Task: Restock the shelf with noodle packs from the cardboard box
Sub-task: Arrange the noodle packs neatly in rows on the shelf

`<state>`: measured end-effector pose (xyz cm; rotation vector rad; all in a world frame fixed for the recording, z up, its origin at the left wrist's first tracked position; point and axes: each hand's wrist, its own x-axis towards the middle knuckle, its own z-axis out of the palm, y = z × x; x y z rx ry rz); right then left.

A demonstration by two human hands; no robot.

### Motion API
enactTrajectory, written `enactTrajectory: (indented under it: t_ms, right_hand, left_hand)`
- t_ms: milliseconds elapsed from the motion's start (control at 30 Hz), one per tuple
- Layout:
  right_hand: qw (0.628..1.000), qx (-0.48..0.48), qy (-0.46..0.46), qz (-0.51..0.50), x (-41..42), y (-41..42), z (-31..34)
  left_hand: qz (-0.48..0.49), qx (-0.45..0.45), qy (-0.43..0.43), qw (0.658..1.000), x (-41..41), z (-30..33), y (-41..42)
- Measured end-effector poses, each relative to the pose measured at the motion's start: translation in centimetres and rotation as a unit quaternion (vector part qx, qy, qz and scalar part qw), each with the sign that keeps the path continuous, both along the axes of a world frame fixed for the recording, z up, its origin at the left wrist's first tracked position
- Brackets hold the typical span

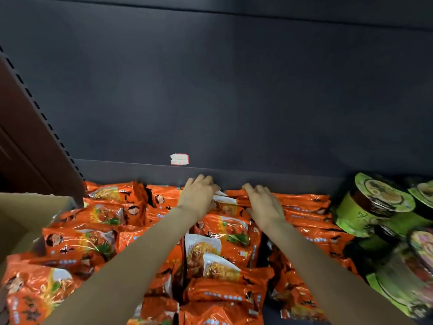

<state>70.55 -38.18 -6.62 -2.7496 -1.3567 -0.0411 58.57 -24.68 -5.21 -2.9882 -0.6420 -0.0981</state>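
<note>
Both hands seat a noodle pack at the back of the shelf.

The left hand point(199, 195) and right hand point(264, 204) curl their fingers over the far edge of the rear orange noodle pack point(226, 202), gripping it against the shelf point(140, 171) back wall. Best to push it flat and square with its row, then let go. Cardboard box point(25, 214) sits at left; green bowls point(375, 205) at right.

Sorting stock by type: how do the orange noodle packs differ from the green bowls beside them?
The orange noodle packs are flat, crinkly pouches filling most of the shelf; the green bowls are round lidded tubs, lying tipped at the right end. Both hands rest on packs, none on bowls. Both share one shelf.
</note>
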Motion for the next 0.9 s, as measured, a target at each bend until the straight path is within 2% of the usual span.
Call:
enactTrajectory:
  t_ms: [267, 367, 467, 600, 667, 800, 900]
  right_hand:
    - [0.995, 0.037, -0.092, 0.005, 1.1, -0.3, -0.4]
    - [0.996, 0.029, -0.08, -0.007, 0.9, -1.0, -0.5]
    - [0.998, 0.058, -0.034, -0.004, 1.0, -1.4, -0.2]
    - [0.987, 0.141, 0.08, -0.011, 1.3, -1.9, 0.5]
    - [0.984, 0.161, 0.077, -0.003, 0.8, -1.9, 0.6]
    - [0.98, 0.162, 0.102, 0.06, -0.9, -0.6, 0.0]
    - [0.944, 0.241, 0.221, 0.032, -0.9, 0.2, 0.7]
  left_hand:
    - [-0.018, -0.027, -0.039, 0.999, 1.2, -0.3, 0.4]
    - [-0.016, -0.049, -0.057, 0.997, 1.2, -0.6, 0.1]
    - [-0.012, -0.049, -0.069, 0.996, 1.3, -0.6, 0.2]
    - [0.028, -0.086, -0.086, 0.992, 1.4, -0.4, 0.2]
    - [0.034, -0.112, -0.105, 0.988, 1.3, -0.5, 0.3]
    - [0.007, -0.171, -0.14, 0.975, 1.3, 0.1, 0.3]
    - [-0.049, -0.237, -0.117, 0.963, 1.3, 0.4, 0.6]
